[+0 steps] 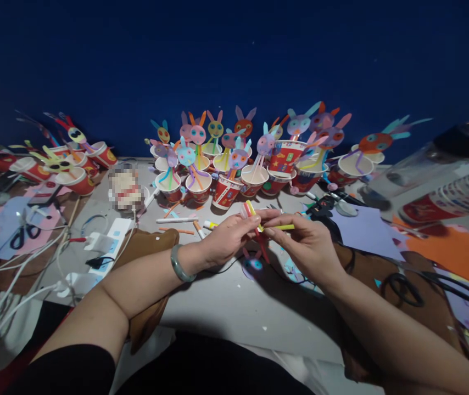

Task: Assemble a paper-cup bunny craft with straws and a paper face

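My left hand [234, 236] is closed around a small bunch of drinking straws, one of them a red straw [263, 249] that points down toward the table. Between the fingertips of my right hand [306, 241] is a yellow straw [287, 226], lying sideways and meeting the bunch. How the straws join is hidden by my fingers. Just below the hands, a purple paper rabbit face [252, 265] with blue eyes lies on the table. Beyond them stand several paper cups [225, 193] with colourful paper rabbit heads on straw stems.
Scissors [407, 288] lie at the right near purple paper [368, 227] and orange paper [448, 247]. Stacked paper cups [452, 200] stand at far right. On the left are a power strip [113, 244], white cables, black-handled scissors [24, 237] and more decorated cups [76, 181].
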Tool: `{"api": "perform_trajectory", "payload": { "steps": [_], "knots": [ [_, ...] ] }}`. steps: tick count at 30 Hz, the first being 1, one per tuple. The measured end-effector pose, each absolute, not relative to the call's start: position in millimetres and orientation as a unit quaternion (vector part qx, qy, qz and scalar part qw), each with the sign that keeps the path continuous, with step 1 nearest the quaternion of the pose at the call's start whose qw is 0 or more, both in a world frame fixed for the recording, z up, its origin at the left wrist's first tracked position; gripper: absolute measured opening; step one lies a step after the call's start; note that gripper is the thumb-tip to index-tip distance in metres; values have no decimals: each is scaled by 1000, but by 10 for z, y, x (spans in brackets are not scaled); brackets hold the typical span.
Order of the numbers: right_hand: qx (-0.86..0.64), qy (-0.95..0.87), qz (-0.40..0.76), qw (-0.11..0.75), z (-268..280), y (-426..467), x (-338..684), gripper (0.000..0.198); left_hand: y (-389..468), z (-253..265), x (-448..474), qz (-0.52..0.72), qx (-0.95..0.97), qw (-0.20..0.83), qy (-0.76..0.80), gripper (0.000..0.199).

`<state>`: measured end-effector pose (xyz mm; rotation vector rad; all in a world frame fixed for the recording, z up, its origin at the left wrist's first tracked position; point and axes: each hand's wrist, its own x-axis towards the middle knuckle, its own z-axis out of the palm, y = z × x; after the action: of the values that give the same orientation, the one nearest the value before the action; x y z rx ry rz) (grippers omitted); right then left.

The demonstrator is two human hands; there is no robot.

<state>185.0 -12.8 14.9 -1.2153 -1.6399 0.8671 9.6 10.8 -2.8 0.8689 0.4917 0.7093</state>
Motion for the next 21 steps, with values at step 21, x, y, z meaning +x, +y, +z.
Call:
{"api": "perform_trajectory", "payload": {
  "steps": [21],
  "knots": [
    [-322, -832, -26, 451, 77, -157, 1871, 25, 52, 149, 118, 345, 509, 722, 316, 54]
  ]
}}
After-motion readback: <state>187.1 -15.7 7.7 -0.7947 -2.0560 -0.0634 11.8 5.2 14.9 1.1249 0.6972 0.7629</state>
